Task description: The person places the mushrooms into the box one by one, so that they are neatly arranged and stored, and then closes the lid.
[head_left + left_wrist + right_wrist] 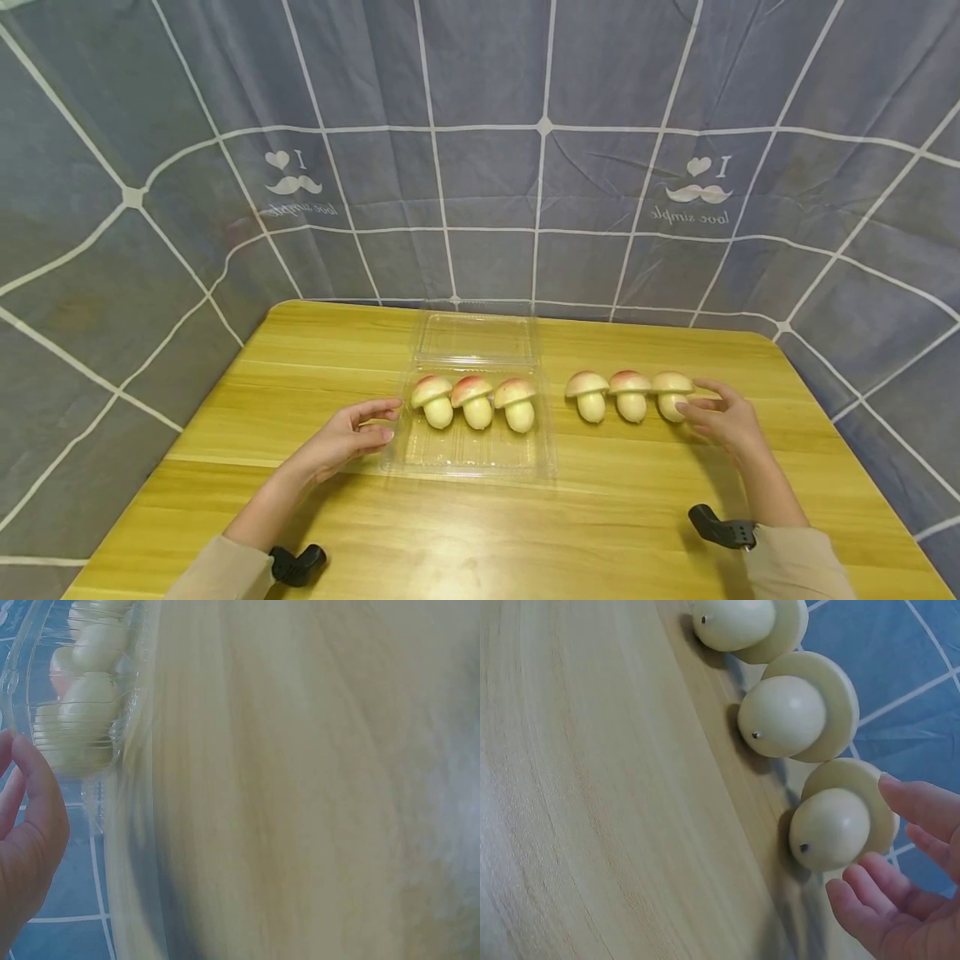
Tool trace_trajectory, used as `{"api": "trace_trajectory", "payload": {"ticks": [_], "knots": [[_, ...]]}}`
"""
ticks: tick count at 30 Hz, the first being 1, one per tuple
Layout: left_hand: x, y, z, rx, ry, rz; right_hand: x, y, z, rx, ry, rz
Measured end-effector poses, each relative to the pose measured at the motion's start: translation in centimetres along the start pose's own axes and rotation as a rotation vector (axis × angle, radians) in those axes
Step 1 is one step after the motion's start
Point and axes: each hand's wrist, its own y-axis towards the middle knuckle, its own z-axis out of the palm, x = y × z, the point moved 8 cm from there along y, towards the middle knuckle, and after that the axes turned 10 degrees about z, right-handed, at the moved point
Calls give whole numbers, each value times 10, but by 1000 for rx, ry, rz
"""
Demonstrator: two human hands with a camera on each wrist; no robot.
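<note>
Three toy mushrooms (476, 403) with reddish caps and pale stems lie side by side in a clear plastic clamshell box (465, 457), its lid (480, 337) folded back. My left hand (341, 437) is at the box's left edge, thumb and fingers apart, fingertips right by the rim. To the right of the box, three more toy mushrooms (630, 396) form a row on the table. Beside the rightmost mushroom (831, 829), my right hand (723, 421) has its fingers spread around the cap and stem, fingertips close to it.
The wooden table (480, 533) has rounded back corners. Behind and around it hangs a grey-blue curtain (480, 183) with white grid lines. Black wrist mounts (723, 529) stick out from both sleeves over the table.
</note>
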Motion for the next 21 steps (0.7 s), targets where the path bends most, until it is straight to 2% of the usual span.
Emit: {"api": "trace_trajectory", "payload": {"ticks": [9, 21], "knots": [[1, -1, 1, 6, -3, -2, -11, 9, 3, -46, -78, 43], [0, 0, 0, 4, 8, 2, -9, 16, 11, -39, -116, 18]]}}
